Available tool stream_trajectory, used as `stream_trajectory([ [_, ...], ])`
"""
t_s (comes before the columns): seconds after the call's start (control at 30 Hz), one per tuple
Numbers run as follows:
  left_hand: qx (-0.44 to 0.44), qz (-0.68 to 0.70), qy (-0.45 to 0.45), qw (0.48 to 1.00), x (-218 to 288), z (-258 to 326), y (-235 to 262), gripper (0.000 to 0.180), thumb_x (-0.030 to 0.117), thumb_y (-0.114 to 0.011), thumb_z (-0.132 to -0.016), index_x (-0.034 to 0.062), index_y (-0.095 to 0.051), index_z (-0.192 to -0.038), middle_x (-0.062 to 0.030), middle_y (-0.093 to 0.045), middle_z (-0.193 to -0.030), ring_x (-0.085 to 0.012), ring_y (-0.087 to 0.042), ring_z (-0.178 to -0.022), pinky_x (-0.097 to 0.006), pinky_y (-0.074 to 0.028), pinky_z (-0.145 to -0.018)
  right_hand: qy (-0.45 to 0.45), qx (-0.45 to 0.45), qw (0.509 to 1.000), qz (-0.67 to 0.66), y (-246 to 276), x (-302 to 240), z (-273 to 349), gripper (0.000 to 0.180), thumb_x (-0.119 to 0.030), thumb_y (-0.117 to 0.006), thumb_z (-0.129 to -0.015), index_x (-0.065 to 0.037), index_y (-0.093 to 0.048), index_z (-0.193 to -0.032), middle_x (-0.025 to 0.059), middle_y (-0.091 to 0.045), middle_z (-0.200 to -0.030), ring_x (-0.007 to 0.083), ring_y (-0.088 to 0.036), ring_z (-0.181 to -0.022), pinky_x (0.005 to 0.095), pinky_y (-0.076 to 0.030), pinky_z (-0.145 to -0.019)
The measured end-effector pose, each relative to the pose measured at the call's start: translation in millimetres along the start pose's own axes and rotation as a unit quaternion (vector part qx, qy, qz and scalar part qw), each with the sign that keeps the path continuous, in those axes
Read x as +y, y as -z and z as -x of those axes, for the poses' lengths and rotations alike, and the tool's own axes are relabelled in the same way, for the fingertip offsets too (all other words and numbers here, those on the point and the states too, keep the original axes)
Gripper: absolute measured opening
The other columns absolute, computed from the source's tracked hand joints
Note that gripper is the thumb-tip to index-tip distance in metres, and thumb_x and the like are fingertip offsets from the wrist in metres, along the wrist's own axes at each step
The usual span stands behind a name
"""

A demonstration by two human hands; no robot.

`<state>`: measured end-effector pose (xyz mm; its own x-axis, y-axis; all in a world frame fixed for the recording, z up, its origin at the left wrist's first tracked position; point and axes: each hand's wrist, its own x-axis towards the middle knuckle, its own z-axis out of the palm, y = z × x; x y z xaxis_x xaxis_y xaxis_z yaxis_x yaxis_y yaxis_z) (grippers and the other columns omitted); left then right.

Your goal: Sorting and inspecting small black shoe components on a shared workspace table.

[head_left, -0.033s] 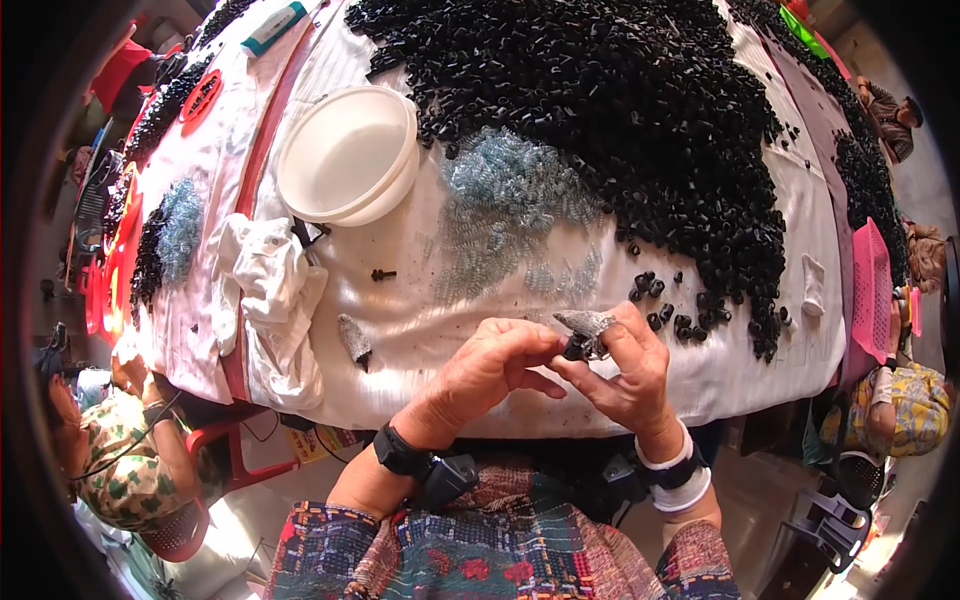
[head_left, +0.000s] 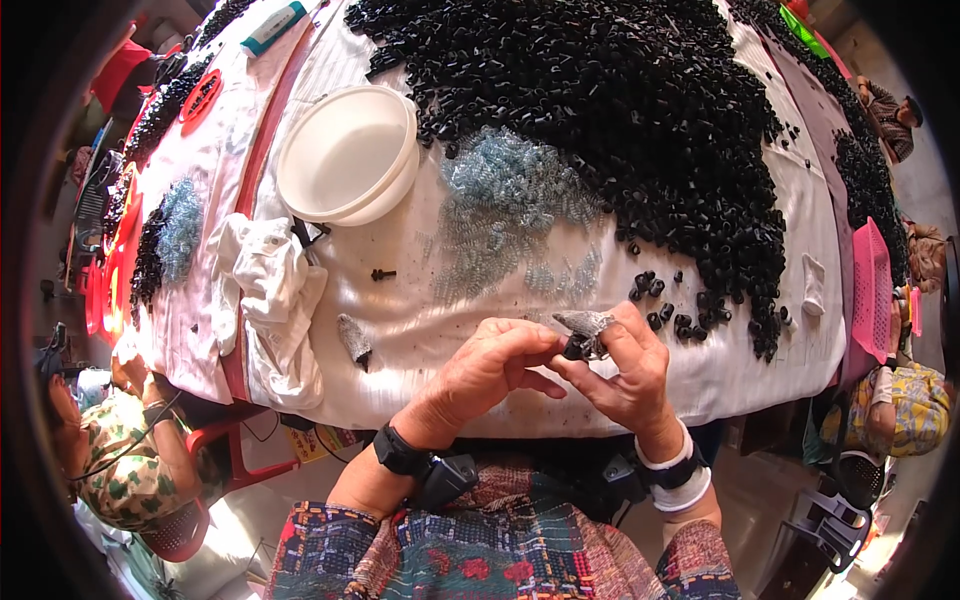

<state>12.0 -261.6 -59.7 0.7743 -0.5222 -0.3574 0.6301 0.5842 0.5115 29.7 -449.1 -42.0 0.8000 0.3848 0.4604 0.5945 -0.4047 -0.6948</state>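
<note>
Above the near edge of the table, my two hands meet. My right hand (head_left: 632,378) pinches a small grey knitted cloth piece (head_left: 582,322), like a glove fingertip, with a black end. Whether a finger is inside it is hidden. My left hand (head_left: 490,365) comes in from the other side with bent fingers, their tips against the black end; what they grip is too small to make out. A similar grey cloth piece (head_left: 354,340) lies left of my hands. Beyond them is a heap of clear bluish springs (head_left: 510,190), beside a large pile of small black plastic parts (head_left: 620,110).
A white bowl (head_left: 345,160) stands at the left, near a crumpled white cloth (head_left: 275,310). One black part (head_left: 384,275) lies alone. A pink basket (head_left: 871,290) sits at the right edge. People sit at both sides, one in a camouflage-patterned top (head_left: 135,470).
</note>
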Motion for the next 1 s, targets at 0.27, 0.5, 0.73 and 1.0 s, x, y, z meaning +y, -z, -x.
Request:
stream_trajectory([
  [0.27,0.010,-0.012,0.003,1.000,1,4,-5,0.021,0.015,-0.059,-0.089,-0.0012,-0.064,-0.101,-0.0098,-0.066,-0.095,-0.0199,-0.065,-0.085,-0.036,-0.057,-0.071,0.021,0.007,1.000,0.007,-2,-4,-6,0.029,-0.006,-0.076,-0.063,0.000,-0.061,-0.086,0.0107,-0.055,-0.078,0.0271,-0.053,-0.069,0.0368,-0.044,-0.059],
  [0.5,-0.021,-0.061,-0.017,0.998,5,2,-14,0.018,0.015,-0.060,-0.091,0.0016,-0.065,-0.101,-0.0079,-0.067,-0.094,-0.0173,-0.066,-0.086,-0.033,-0.056,-0.073,0.033,0.014,0.998,0.046,1,-8,-4,0.036,-0.006,-0.078,-0.065,0.001,-0.062,-0.097,0.0088,-0.054,-0.076,0.0256,-0.052,-0.068,0.0358,-0.044,-0.059],
  [0.73,0.044,-0.040,-0.117,0.991,30,7,-16,0.021,0.022,-0.058,-0.092,0.0023,-0.064,-0.099,-0.0073,-0.066,-0.091,-0.0147,-0.064,-0.080,-0.029,-0.055,-0.067,0.008,0.034,0.999,0.022,7,-17,-17,0.044,-0.005,-0.078,-0.065,0.003,-0.058,-0.104,0.0121,-0.055,-0.088,0.0265,-0.056,-0.074,0.0343,-0.047,-0.065],
  [1.0,0.130,0.135,-0.306,0.933,136,12,54,0.028,0.033,-0.057,-0.092,0.0061,-0.064,-0.096,-0.0063,-0.069,-0.095,-0.0169,-0.066,-0.084,-0.036,-0.056,-0.077,-0.108,0.171,0.978,0.054,21,18,2,0.026,0.003,-0.062,-0.078,0.002,-0.058,-0.104,0.0107,-0.058,-0.081,0.0201,-0.058,-0.067,0.0292,-0.047,-0.062],
])
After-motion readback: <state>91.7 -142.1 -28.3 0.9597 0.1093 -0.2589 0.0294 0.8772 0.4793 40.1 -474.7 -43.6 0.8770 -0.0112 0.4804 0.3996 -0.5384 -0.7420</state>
